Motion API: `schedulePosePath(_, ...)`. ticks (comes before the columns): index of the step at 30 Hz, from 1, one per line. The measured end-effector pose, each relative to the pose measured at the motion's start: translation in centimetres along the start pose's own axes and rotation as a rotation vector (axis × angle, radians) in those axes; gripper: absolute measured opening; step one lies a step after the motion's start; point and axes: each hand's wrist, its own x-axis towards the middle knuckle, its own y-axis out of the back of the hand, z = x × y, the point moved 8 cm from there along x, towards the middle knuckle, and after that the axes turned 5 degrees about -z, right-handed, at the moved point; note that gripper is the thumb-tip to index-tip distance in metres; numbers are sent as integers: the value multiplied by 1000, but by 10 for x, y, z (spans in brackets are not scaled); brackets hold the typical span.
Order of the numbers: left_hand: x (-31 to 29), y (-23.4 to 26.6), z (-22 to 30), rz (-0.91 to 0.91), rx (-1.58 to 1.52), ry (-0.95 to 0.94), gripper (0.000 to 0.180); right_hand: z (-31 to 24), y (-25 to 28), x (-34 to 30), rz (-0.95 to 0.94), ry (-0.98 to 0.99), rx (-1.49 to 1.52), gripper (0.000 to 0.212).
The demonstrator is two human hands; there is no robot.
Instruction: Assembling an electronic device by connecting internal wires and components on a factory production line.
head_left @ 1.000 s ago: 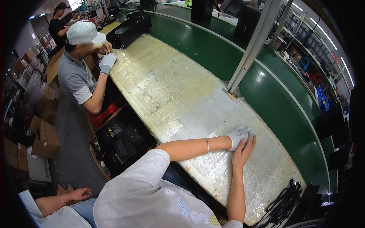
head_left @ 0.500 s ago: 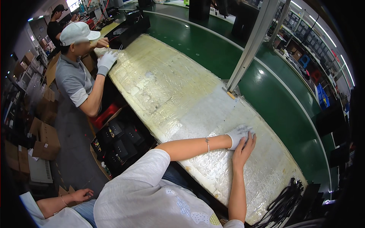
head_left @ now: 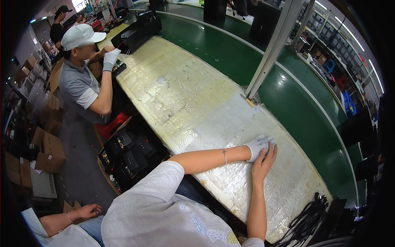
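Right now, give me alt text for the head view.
A gloved left hand and bare right hand rest together on a film-covered table. Black cables lie at lower right; a white-capped co-worker is at upper left.

Grey floor (head_left: pixel 80 164) lies left; strip lights (head_left: pixel 376 76) shine beyond a green counter (head_left: pixel 284 99).

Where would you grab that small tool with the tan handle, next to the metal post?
Probably mid-handle, pinched across its narrow width, coming from the person's side of the table: it appears to lie flat, and the metal post stands just beyond it.
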Motion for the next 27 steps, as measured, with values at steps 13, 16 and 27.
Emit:
schedulePosePath(13,-6,11,6,-2,5,20,66,-1,0,0,6,16,5,42)
schedulePosePath(16,-7,15,8,-19,-2,26,64,0,-1,0,-3,13,8,42)
schedulePosePath(27,-5,5,0,-45,-2,24,59,-4,1,-1,37,-48,52,44)
